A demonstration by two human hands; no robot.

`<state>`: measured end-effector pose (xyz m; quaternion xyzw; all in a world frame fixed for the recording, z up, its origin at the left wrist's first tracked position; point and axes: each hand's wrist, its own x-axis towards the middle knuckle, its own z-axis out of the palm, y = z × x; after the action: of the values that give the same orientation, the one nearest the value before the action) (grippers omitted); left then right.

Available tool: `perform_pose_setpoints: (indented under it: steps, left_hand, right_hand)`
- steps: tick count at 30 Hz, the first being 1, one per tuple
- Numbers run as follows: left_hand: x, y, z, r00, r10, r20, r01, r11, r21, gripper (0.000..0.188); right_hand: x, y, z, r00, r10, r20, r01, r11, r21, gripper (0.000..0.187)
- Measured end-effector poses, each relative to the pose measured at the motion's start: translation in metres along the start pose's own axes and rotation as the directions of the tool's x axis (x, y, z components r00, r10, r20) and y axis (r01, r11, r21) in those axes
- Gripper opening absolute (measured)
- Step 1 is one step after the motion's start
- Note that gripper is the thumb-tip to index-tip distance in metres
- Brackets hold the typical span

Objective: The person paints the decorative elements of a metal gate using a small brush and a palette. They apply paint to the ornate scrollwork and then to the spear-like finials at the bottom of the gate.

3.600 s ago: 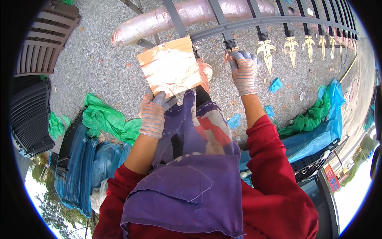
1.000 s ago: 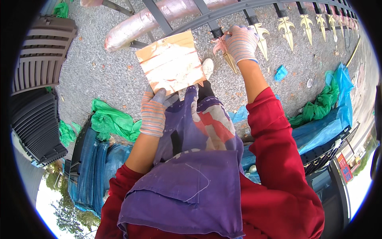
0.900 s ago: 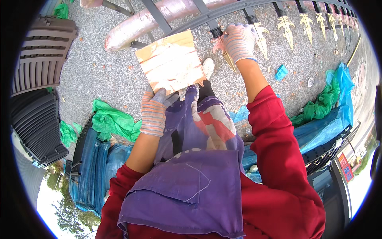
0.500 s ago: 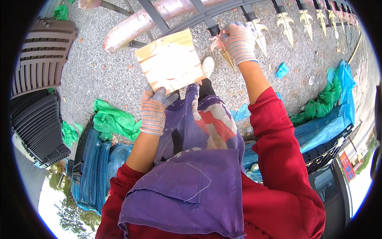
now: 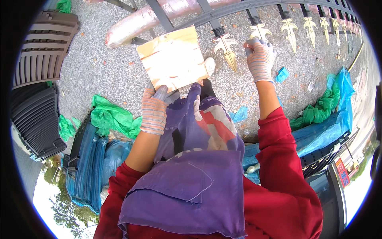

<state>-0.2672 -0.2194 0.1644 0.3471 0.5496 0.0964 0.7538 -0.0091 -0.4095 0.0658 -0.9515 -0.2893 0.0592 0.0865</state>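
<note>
My left hand [image 5: 154, 108], in a striped grey-palmed glove, grips the lower edge of a square tan cardboard sheet [image 5: 173, 59], its thumb on top. Bright glare washes out the sheet's middle. My gloved right hand [image 5: 260, 59] has its fingers curled around the lower end of a gold spear-shaped finial [image 5: 259, 30], whose tip is hidden behind them. To its left, another gold finial [image 5: 227, 51] hangs uncovered from a dark grey fence rail [image 5: 234, 8]. Several similar finials line the rail to the right.
A plastic-wrapped roll [image 5: 131, 30] lies beneath the fence. Brown slatted panels [image 5: 43, 47] and black panels [image 5: 34, 113] are stacked at left. Green sheeting [image 5: 113, 117] and blue wrap [image 5: 85, 171] cover bundles nearby. A blue scrap [image 5: 282, 74] rests on the gravelly ground.
My right hand has moved right, from the nearer-left finial to the one beside it, uncovering the first. My left hand still holds the cardboard sheet in almost the same place.
</note>
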Motion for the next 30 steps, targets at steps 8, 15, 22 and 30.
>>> perform_pose_setpoints:
  steps: [8,15,22,30]
  left_hand:
    - [0.002,0.000,-0.005,1.000,-0.029,0.000,0.029,0.999,-0.031,0.026]
    - [0.001,-0.003,-0.004,1.000,0.006,-0.023,-0.005,1.000,0.020,0.028]
    - [-0.001,-0.001,-0.005,1.000,-0.018,-0.012,0.017,1.000,-0.015,0.026]
    - [0.002,-0.003,-0.005,0.999,-0.021,-0.047,0.019,0.999,-0.048,0.021]
  right_hand:
    - [0.022,-0.040,0.008,0.998,-0.043,0.052,0.028,0.965,0.260,0.011]
    - [0.048,-0.021,0.024,0.981,0.086,0.172,-0.118,0.975,0.186,0.019]
    - [0.047,-0.046,0.000,0.978,-0.045,0.201,0.013,0.987,0.157,0.023]
    - [0.041,-0.039,-0.001,0.962,0.111,0.248,-0.159,0.970,0.182,0.020]
